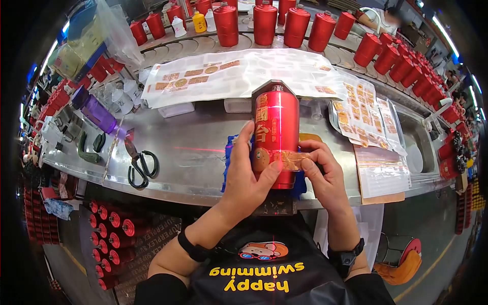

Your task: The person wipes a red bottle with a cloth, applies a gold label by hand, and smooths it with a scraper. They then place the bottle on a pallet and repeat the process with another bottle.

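A glossy red bottle [285, 122] with gold characters lies in front of me, its lower end toward my body. My left hand [243, 178] grips its left side, thumb pressed on the front near the base. Across the lower part runs a thin, partly see-through gold label strip [291, 160]. The right end of that strip is pinched between the thumb and fingers of my right hand [325, 173]. Under the bottle, blue cloth [227, 165] shows at the left. A dark angular piece [274, 84] sits behind the bottle's far end; its contact with the bottle is hidden.
Scissors [138, 161] and a purple drinking bottle [96, 113] lie on the steel table's left. Decal sheets [198, 76] spread behind, with more gold decals [363, 109] at right near a sink [418, 147]. Red bottles [265, 24] line a conveyor; another person [373, 19] is beyond.
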The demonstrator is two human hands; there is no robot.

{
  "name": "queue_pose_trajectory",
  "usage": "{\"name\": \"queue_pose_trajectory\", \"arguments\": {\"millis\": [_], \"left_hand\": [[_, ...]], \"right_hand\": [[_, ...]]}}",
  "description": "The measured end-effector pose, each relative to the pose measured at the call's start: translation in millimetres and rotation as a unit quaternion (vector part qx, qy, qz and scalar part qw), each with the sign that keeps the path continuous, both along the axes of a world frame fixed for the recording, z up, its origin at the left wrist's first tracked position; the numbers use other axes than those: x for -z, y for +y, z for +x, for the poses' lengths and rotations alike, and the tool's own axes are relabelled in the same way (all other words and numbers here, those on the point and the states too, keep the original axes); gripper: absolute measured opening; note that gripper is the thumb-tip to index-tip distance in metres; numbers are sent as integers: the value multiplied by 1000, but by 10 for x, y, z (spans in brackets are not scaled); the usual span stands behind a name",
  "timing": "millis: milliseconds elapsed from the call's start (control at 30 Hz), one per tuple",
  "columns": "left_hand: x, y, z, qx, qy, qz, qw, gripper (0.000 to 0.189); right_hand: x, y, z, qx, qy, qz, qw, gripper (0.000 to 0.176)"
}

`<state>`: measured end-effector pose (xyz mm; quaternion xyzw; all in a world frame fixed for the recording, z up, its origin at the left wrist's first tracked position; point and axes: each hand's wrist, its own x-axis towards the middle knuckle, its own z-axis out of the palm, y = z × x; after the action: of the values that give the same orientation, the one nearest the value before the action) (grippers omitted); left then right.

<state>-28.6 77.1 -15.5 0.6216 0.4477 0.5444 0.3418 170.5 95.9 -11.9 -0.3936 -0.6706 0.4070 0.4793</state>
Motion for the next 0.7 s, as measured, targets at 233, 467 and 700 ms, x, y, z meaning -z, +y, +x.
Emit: {"name": "queue_pose_trajectory", "arguments": {"millis": [233,467,700], "left_hand": [[62,91,19,22,-32,-41,998,80],[56,100,-20,42,-72,-62,995,80],[71,117,-22,50,-95,-67,992,79]], "right_hand": [[34,20,42,-5,-35,36,999,17],[-11,25,-10,-1,95,-100,990,16],[2,78,-40,20,-11,36,999,17]]}}
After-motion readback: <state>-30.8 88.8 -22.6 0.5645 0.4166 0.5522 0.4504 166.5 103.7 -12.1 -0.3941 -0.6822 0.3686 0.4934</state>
